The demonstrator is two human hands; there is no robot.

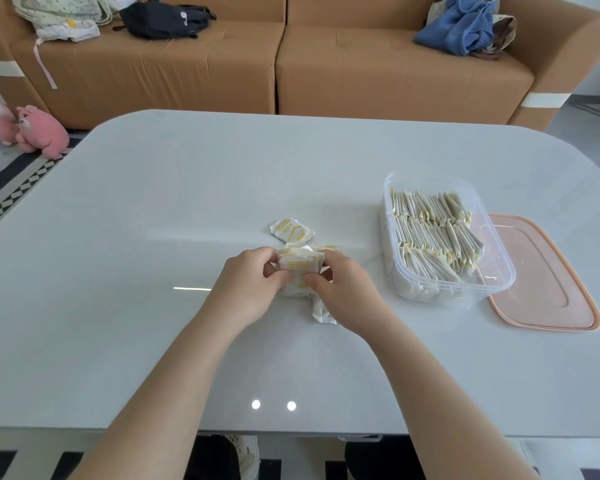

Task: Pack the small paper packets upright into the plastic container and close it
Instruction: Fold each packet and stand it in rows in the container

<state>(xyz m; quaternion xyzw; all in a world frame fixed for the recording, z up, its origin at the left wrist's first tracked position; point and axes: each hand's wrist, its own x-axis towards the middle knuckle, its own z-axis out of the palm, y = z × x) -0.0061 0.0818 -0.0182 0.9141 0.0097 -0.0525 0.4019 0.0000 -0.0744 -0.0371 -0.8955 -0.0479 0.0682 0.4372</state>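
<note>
Hands nearest: left hand point(246, 285) and right hand point(343, 292) both pinch small stack of packets point(297, 266).
Risk: uneven stack fans out or slips on carry; container point(506, 271) rows look tight, so forcing stack in could knock neighbours flat.
Stack between thumbs, on near side, and curled fingers, low over table point(187, 202).
Loose packet point(291, 231) just beyond hands.
Container at right, open; lid point(548, 282) just beside it.

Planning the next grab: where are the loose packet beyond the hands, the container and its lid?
loose packet point(291, 231), head view, middle of its printed face.
plastic container point(497, 252), head view, its clear right wall.
pink lid point(548, 278), head view, its flat centre panel.
</note>
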